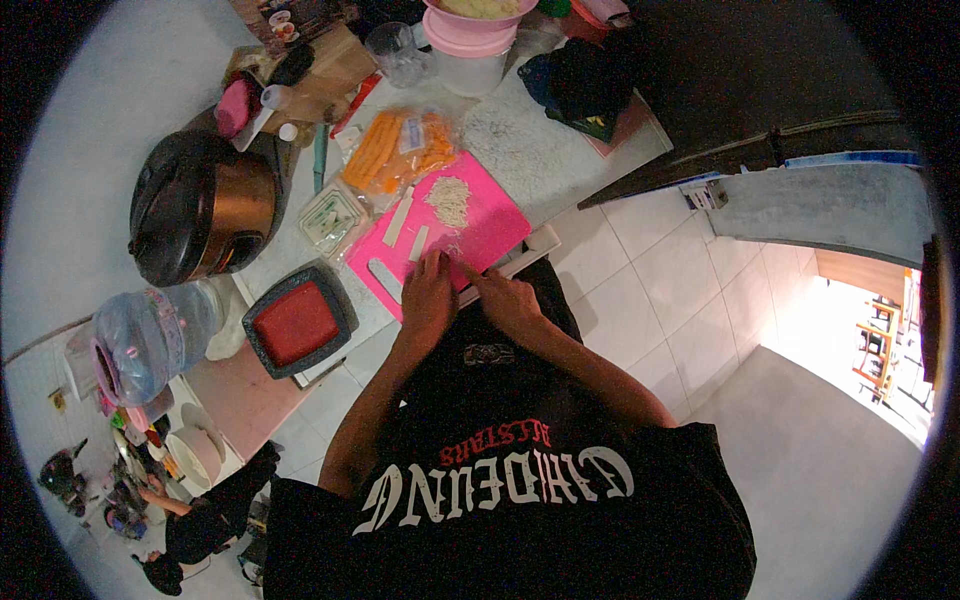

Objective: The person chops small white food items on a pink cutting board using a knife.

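Observation:
A bright pink cutting board (501, 217) lies at the counter's front edge before me. On it sit a heap of thin pale shreds (448, 201) and pale flat strips (399, 217) of food. My left hand (430, 295) presses down on the near part of the board, its fingers bent; what lies under them is hidden. Close beside it, my right hand (511, 301) points its index finger toward the left fingertips. Any tool in that hand is too dark to make out. Behind the board rests a clear plastic bag of orange sticks (379, 154), with a clear-wrapped pack (331, 219) to its left.
A dark square dish with red contents (296, 322) stands left of the board. Farther left are a rice cooker (206, 206) and a large water bottle (154, 345). A pink-lidded bucket (471, 67) stands behind. Another person (210, 521) is at lower left.

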Tool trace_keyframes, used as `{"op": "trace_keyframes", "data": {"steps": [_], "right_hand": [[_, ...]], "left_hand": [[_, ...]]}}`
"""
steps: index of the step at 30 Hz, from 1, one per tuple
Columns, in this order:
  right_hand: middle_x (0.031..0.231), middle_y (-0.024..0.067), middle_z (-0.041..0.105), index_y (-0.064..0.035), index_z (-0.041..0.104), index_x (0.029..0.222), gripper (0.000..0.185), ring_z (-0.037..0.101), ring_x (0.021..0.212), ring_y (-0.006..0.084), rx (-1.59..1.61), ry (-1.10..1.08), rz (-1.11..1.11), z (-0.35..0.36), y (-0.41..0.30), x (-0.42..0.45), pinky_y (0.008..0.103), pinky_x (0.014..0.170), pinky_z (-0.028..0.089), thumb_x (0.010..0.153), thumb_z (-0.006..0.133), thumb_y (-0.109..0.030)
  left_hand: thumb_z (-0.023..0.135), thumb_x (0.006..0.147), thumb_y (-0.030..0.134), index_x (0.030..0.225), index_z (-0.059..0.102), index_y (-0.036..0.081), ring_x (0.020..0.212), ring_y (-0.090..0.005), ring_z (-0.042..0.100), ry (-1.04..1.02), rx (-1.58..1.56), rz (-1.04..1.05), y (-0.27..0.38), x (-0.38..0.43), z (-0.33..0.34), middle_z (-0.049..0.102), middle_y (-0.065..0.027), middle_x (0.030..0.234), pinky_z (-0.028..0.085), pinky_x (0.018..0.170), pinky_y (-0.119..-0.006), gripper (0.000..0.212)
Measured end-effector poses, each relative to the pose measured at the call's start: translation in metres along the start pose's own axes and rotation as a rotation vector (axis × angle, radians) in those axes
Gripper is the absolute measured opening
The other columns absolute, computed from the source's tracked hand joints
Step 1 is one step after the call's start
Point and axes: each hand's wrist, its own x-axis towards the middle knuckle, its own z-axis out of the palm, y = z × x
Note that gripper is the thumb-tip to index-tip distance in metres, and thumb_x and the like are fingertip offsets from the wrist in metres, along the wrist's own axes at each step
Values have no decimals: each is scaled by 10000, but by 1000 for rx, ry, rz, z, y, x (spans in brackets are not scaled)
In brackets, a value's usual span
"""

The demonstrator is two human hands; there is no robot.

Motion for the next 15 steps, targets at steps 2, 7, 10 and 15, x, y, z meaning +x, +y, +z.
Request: {"op": "trace_keyframes", "data": {"steps": [2,7,10,15], "right_hand": [[1088,197,661,-248,237,1593,747,727,784,368,7,-24,0,0,-2,1,473,595,614,932,550,-92],[1043,203,651,-245,208,1602,773,723,786,369,10,46,-33,-2,-1,-5,477,585,609,928,546,-80],[1007,187,643,-267,202,1604,789,716,771,375,28,-51,-15,-14,-3,-8,486,598,609,921,551,-82],[1035,184,659,-304,226,1597,800,716,830,397,-70,-214,59,-29,0,-4,506,662,603,906,573,-98]], "left_hand": [[629,820,75,1276,557,-62,1187,-372,559,58,74,11,0,-2,6,513,-172,1335,496,951,-502,481],[654,796,89,1261,573,-35,1167,-357,567,66,54,4,1,2,2,517,-164,1291,504,923,-496,487],[681,771,112,1265,580,-8,1157,-345,572,97,41,-22,0,0,1,521,-152,1276,509,910,-484,518],[703,753,143,1281,579,19,1166,-333,572,129,20,-77,7,-3,-4,526,-132,1287,509,920,-477,556]]}}
